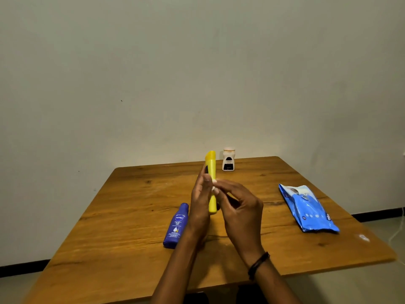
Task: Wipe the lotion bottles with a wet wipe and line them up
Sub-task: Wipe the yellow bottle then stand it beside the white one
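Blue bottle (pixel 176 226) lies near-left on table (pixel 131 216), white bottle (pixel 228 160) stands far, wipes pack (pixel 306 208) right. Left hand (pixel 200 200) grips yellow bottle (pixel 211 165) upright; right hand (pixel 238 207) fingers curled against it, perhaps pinching wipe, unclear.

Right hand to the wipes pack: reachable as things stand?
Probably yes. The pack lies on the table on the right hand's own side, with nothing between them. Its fingers are busy at the yellow bottle and would have to leave it first.
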